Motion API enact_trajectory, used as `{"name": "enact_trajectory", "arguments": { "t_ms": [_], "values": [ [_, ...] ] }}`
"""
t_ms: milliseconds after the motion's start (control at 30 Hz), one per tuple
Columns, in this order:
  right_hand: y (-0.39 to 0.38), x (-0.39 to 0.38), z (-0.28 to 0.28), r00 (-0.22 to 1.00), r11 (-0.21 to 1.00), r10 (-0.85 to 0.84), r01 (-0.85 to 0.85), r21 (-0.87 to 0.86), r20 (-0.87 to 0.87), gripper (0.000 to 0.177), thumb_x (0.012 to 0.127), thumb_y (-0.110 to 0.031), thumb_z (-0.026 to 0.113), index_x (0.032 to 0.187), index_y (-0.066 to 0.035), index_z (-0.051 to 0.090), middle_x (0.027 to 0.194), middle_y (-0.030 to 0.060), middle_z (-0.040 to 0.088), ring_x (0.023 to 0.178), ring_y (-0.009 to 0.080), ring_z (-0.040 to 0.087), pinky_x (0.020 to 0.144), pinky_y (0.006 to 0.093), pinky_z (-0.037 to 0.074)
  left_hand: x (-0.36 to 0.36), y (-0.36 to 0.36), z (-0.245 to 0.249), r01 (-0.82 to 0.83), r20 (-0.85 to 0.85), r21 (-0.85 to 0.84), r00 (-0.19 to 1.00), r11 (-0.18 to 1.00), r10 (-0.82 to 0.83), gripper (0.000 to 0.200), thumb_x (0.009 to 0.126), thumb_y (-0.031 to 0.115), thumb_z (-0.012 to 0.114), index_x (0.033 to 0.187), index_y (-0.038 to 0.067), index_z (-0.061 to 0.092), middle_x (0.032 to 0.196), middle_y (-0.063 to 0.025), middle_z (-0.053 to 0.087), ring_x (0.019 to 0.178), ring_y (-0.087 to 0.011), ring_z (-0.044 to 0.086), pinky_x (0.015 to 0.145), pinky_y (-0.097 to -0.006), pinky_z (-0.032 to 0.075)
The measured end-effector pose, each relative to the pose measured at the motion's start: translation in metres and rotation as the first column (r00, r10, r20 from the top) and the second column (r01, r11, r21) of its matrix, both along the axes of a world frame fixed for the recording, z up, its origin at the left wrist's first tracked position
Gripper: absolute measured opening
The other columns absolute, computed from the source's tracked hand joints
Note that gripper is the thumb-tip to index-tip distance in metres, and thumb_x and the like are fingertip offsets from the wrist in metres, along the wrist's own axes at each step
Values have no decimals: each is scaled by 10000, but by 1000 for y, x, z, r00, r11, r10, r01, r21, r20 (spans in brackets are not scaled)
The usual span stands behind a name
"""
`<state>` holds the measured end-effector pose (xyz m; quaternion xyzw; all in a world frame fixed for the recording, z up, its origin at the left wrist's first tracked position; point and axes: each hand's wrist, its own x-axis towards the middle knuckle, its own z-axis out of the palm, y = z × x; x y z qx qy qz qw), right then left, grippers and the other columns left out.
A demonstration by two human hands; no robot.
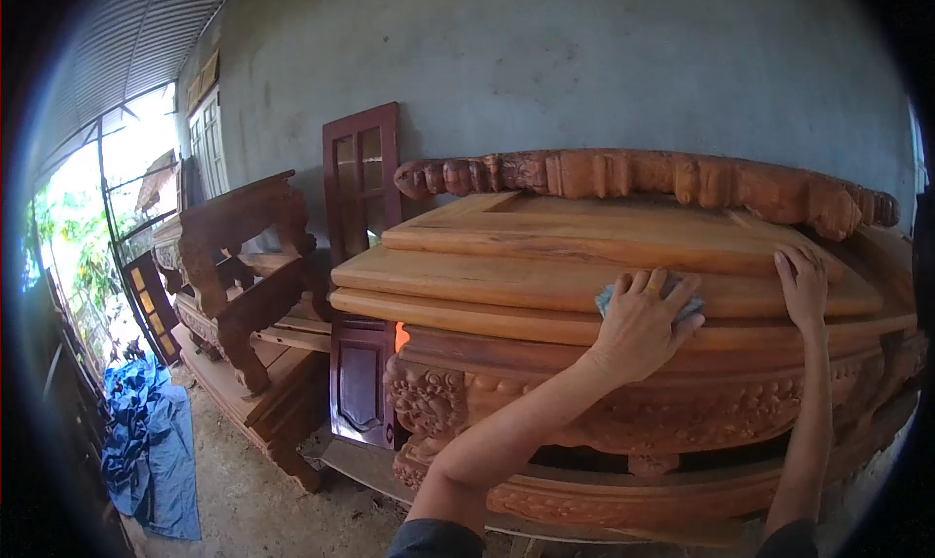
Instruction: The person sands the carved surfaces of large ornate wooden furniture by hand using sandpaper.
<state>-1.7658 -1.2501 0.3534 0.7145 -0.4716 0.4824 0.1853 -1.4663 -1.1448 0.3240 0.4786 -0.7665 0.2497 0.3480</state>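
Observation:
My left hand [640,326] is closed round a blue-green cloth [690,299] and presses it on the rounded front edge of a stacked wooden panel [467,278]. To the right, my right hand [803,283] rests with its fingers over the edge of the upper panel [545,239], holding nothing. Under the panels stands a carved reddish wooden base [623,397]. A long carved wooden piece [633,175] lies across the top of the stack, behind both hands.
At the left, carved wooden tables [239,237] are piled on one another. A dark red door panel [362,178] leans on the grey wall [545,61]. A blue tarp [151,451] lies on the floor at the far left.

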Motion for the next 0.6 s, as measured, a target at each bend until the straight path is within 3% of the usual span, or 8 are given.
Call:
{"name": "enact_trajectory", "arguments": {
  "t_ms": [67,200,300,400,433,467,533,600],
  "values": [
    [-5,0,-3,1000,998,-15,14,-57,-19,380,998,-353,514,1166,-53,676,1155,150,672,1088,363,599,983,434,428,18,3,2,113,1,-35,994,993,-113,534,988,501,461,1296,78,569,1280,-243,540,1179,-411,505,998,-551,386],
    [0,4,-2,998,996,-55,54,-67,-11,341,1000,-323,514,1122,-60,694,1099,137,690,1063,338,617,945,404,456,140,31,8,-280,-29,148,957,948,287,415,976,418,487,1289,158,570,1308,-176,544,1175,-385,535,959,-547,429],
    [-5,5,-5,998,992,-46,50,-118,32,325,990,-332,531,1097,-77,701,1077,124,695,1023,326,636,892,393,489,289,46,-17,-492,53,-4,869,870,492,293,953,246,470,1179,170,640,1217,-116,627,1087,-341,597,922,-532,436],
    [-23,2,-13,988,996,-69,76,-49,136,324,967,-366,564,1101,-104,700,1073,109,696,979,336,650,833,415,514,348,65,-15,-608,-220,64,765,792,605,396,1016,355,390,1232,103,606,1329,-154,567,1300,-354,446,1086,-463,336],
    [-15,7,-8,984,997,-77,76,15,158,367,982,-376,555,1124,-70,699,1111,135,696,1016,323,653,869,398,510,333,66,-14,-559,-301,64,779,826,550,417,1012,373,393,1232,103,622,1339,-131,568,1296,-368,444,1107,-459,306],
    [-14,6,-9,990,997,-61,67,-41,127,346,975,-375,564,1107,-89,705,1104,124,696,1028,317,649,870,407,511,347,43,-33,-744,-313,-13,637,668,704,420,1021,358,376,1238,111,636,1343,-119,568,1265,-358,466,1086,-463,317],
    [-19,4,-12,983,995,-79,88,-50,165,289,948,-336,593,1039,-88,710,1023,117,696,980,340,634,850,418,501,305,39,-24,-671,-212,-98,736,735,644,430,1018,378,383,1216,110,654,1278,-141,596,1173,-358,509,1028,-474,342],
    [-22,1,-18,992,957,-72,97,-274,101,241,919,-315,612,970,-98,706,977,111,689,971,342,621,846,450,491,235,20,-26,-655,-255,-147,749,741,612,401,1006,375,429,1188,107,667,1245,-144,608,1158,-355,517,1025,-490,348]
  ]
}}
